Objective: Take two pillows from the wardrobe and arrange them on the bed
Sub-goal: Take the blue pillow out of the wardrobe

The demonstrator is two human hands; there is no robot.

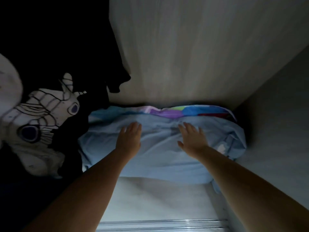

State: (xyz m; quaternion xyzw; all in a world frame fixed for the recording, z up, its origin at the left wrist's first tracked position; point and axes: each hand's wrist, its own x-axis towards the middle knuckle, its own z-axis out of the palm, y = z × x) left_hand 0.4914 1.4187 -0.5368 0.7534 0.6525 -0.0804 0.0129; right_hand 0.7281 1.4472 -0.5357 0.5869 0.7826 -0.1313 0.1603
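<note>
Deep inside the wardrobe (192, 47), both hands, left hand (129, 139) and right hand (192, 139), lie flat with fingers spread, gripping nothing, on the blue pillow (158, 158); better to slide them under its ends and lift evenly

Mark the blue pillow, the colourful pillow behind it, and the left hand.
blue pillow (160, 158): head view, middle of its top face
colourful pillow (187, 111): head view, visible front edge
left hand (129, 137): head view, back of hand
</note>
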